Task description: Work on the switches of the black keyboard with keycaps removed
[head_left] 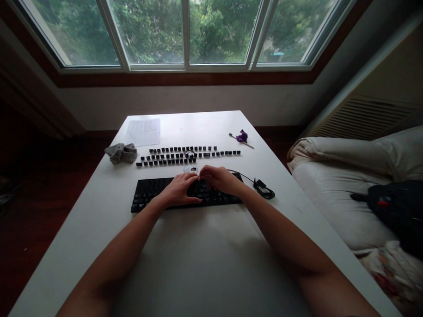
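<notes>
We seem busy with the keyboard (150,190), mid-frame.
Our left hand (179,187) has a wide grip; our right hand (219,177), we can't tell. Next calls for gentle care, we think.

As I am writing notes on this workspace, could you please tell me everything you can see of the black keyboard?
The keyboard is long, black and apparently plastic, with rows of dark keys showing at its left end. It lies lengthwise across the white table, nearer the person than the loose keycaps. The left hand and right hand meet over it, hiding part; exact contact is unclear. A thin black cable shows by its right end; any join is hidden.
</notes>
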